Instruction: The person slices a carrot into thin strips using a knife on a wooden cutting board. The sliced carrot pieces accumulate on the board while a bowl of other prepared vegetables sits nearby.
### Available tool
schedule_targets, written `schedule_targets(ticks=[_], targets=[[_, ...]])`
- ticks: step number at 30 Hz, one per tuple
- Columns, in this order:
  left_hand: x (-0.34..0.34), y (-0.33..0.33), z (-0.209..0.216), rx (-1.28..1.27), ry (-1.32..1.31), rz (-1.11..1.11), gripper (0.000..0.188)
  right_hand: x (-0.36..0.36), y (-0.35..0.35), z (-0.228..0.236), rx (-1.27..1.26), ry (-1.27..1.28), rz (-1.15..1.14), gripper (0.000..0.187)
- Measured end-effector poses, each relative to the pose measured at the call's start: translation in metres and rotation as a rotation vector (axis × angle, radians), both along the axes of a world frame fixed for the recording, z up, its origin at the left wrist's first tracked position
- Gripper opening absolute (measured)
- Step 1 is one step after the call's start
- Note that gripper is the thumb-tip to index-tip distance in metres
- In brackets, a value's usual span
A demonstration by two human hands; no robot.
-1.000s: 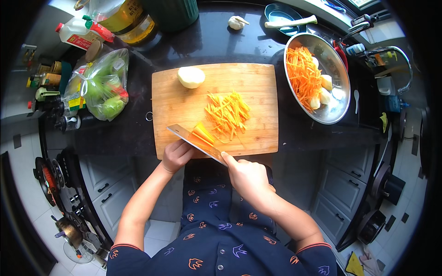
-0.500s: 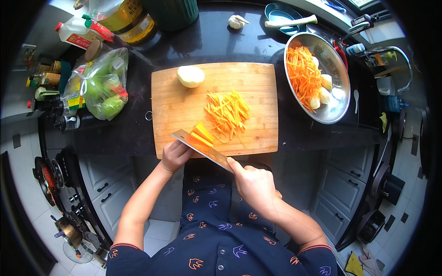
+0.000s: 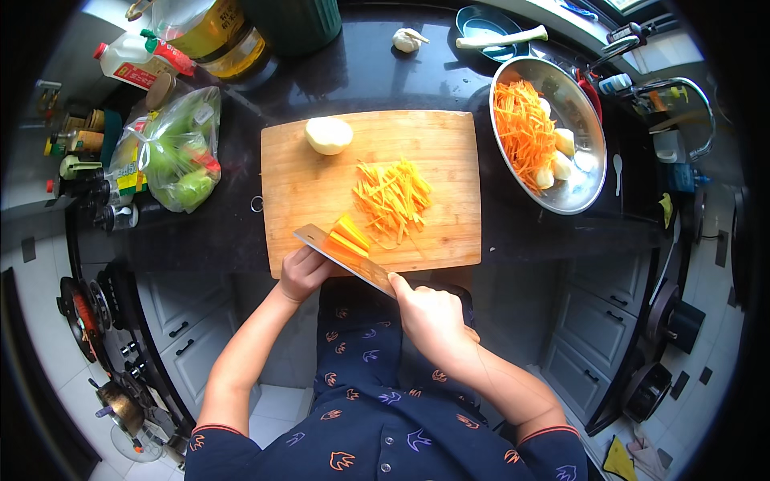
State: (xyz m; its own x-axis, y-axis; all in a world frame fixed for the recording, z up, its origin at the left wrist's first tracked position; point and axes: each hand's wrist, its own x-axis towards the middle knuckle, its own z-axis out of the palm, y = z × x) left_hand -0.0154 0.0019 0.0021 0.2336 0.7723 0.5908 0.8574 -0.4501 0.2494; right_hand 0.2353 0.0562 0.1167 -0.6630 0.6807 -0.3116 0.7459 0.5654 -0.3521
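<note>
My right hand (image 3: 433, 314) is closed round the handle of a kitchen knife (image 3: 345, 260) with a broad blade. The blade slants across a stack of yellow-orange carrot slices (image 3: 349, 235) at the near edge of the wooden cutting board (image 3: 301, 192). Behind the blade my left hand (image 3: 303, 272) is closed, its fingers curled at the stack's near end; the blade partly hides the fingertips. Beyond the stack lies a heap of cut carrot strips (image 3: 393, 196). A peeled pale potato (image 3: 329, 135) rests at the board's far left.
Right of the board stands a steel bowl (image 3: 592, 180) with orange shreds and pale peeled pieces. A bag of green vegetables (image 3: 180, 160) lies to the left. Garlic (image 3: 409, 39), a teal dish (image 3: 481, 24) with a pale-handled tool, and an oil jug (image 3: 216, 40) stand farther back.
The whole view has shifted slightly, the counter things appearing a little farther left. Both hands, the knife and the carrot slices keep nearly the same positions to one another.
</note>
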Motion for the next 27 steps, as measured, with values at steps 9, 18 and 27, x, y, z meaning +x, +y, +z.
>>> schedule_targets(ticks=[9,18,27], targets=[[-0.001,-0.004,-0.005,-0.016,0.042,-0.002,0.013,-0.021,0.007,-0.027,-0.048,-0.036,-0.016,0.032],[-0.002,-0.002,-0.004,-0.029,0.036,0.004,0.015,-0.002,0.009,-0.002,-0.001,0.055,0.041,0.040],[-0.001,-0.002,-0.001,-0.032,0.006,0.012,0.015,0.019,0.004,0.015,-0.015,0.066,0.014,0.041]])
